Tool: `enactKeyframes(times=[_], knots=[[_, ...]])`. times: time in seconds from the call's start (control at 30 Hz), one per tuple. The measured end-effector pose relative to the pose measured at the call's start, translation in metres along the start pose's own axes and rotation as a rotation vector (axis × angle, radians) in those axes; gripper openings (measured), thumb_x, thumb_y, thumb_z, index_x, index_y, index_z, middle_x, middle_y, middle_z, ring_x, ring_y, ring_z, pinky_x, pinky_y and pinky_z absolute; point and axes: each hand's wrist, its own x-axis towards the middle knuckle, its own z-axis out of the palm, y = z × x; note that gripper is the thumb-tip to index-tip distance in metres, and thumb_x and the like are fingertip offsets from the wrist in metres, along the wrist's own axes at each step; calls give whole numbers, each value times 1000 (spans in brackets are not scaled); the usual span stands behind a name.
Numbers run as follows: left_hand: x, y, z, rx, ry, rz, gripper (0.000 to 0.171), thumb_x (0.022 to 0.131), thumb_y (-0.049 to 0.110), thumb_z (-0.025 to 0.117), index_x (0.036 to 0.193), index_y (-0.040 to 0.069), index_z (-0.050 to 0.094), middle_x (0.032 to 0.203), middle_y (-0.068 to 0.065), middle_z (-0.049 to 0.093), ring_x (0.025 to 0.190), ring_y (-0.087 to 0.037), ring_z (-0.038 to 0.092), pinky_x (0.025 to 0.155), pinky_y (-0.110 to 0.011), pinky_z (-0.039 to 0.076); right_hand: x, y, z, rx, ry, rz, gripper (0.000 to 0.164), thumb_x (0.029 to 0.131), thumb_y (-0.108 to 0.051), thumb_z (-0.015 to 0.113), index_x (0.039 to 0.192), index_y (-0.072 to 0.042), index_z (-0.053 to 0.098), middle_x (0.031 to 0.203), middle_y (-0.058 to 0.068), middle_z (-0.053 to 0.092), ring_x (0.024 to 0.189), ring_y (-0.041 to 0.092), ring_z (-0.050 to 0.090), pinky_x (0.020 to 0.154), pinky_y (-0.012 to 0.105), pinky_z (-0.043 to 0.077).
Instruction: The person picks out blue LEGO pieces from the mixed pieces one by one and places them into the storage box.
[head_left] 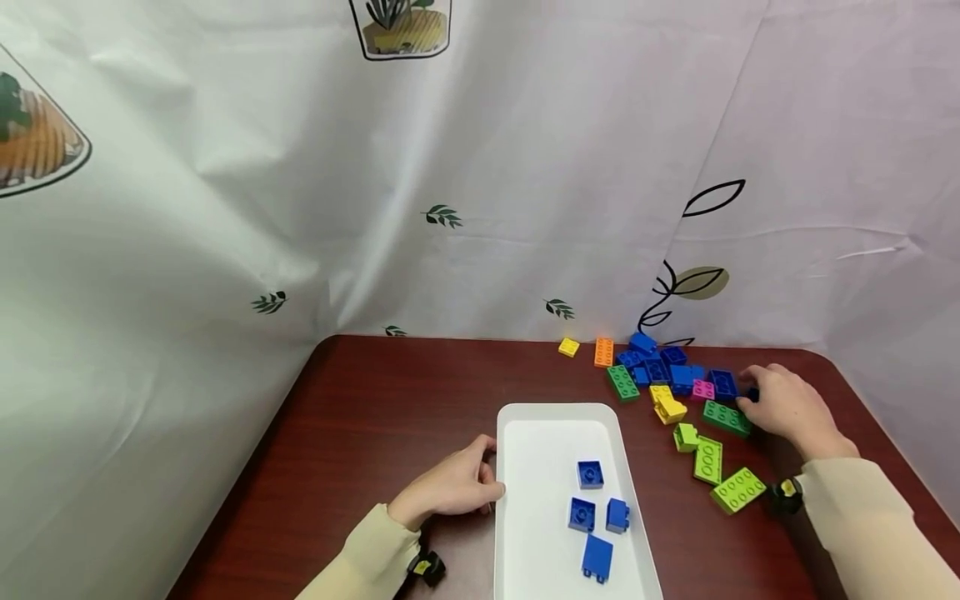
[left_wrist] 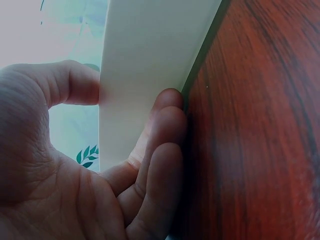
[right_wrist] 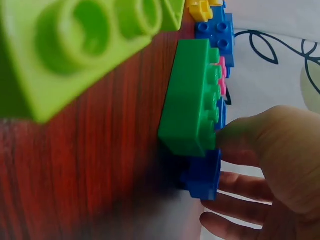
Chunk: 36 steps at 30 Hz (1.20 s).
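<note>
In the head view my left hand (head_left: 453, 483) is at the left edge of a white tray (head_left: 536, 442). The left wrist view shows its thumb on the rim of the tray (left_wrist: 145, 55) and its curled fingers against the lower side, close to the tabletop. Four small blue bricks lie in the tray, among them a square one (head_left: 590, 475). At the far right, my right hand (head_left: 795, 408) grips a dark blue brick (right_wrist: 204, 177) with thumb and fingers, largely covered in the head view. Right beside that brick is a long green brick (right_wrist: 186, 97).
A cluster of blue bricks (head_left: 654, 370) lies at the back right, with a pink brick (head_left: 702, 390), yellow bricks (head_left: 666, 405) and an orange brick (head_left: 603, 352). Lime bricks (head_left: 738, 490) lie nearer, between tray and right arm. A patterned white sheet (head_left: 487, 167) hangs behind the table (head_left: 390, 400).
</note>
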Motion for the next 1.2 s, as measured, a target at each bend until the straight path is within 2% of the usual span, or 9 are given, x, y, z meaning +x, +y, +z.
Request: enactKeyframes(times=[0.3, 0.4, 0.5, 0.67, 0.83, 0.93, 1.07, 1.2], knots=[[1, -1, 2, -1, -4, 4, 56, 87, 20, 63, 138, 8, 45, 70, 5, 65, 60, -14, 66, 61, -24, 46, -2, 5, -2, 8, -55, 33, 48, 85, -13, 75, 124, 11, 62, 118, 36, 65, 103, 55, 60, 86, 71, 48], [1, 0, 2, -3, -5, 1, 56, 86, 20, 63, 139, 9, 45, 71, 5, 65, 60, -14, 66, 61, -24, 46, -6, 3, -4, 1, -31, 32, 45, 86, -13, 74, 123, 10, 63, 119, 37, 64, 102, 55, 60, 84, 71, 48], [1, 0, 2, -6, -7, 4, 57, 86, 20, 63, 139, 8, 45, 71, 5, 65, 60, -13, 66, 61, -24, 46, -11, -4, -5, -6, 32, 22, 43, 86, -14, 75, 121, 8, 64, 119, 37, 62, 102, 55, 60, 85, 71, 47], [0, 0, 2, -21, -8, 10, 56, 87, 18, 64, 138, 7, 45, 70, 3, 64, 59, -15, 65, 60, -25, 46, -18, -31, -3, -1, 157, -30, 39, 85, -15, 77, 117, 5, 68, 117, 34, 63, 99, 51, 62, 85, 71, 48], [-1, 0, 1, -14, -7, 9, 57, 86, 19, 64, 138, 7, 45, 70, 3, 64, 59, -14, 65, 60, -25, 45, -24, -65, 0, 36, 223, -111, 33, 83, -16, 80, 111, 0, 73, 110, 25, 68, 92, 44, 66, 81, 65, 52], [0, 1, 1, -13, -9, 4, 58, 86, 19, 63, 139, 7, 44, 70, 4, 64, 60, -14, 65, 60, -24, 45, -29, -86, 1, 57, 231, -154, 32, 84, -16, 81, 112, -3, 74, 110, 20, 69, 91, 41, 68, 79, 62, 53], [1, 0, 1, -14, -10, 2, 58, 86, 20, 63, 140, 8, 44, 70, 4, 64, 60, -14, 66, 60, -24, 46, -37, -114, 4, 86, 199, -195, 31, 86, -18, 82, 113, -5, 75, 110, 16, 71, 92, 35, 68, 77, 58, 56], [1, -1, 1, -13, -13, 4, 58, 87, 20, 63, 140, 7, 44, 69, 4, 64, 59, -14, 65, 59, -24, 45, -48, -142, 9, 112, 174, -233, 28, 85, -19, 83, 111, -11, 75, 103, 6, 70, 82, 20, 64, 71, 44, 56]])
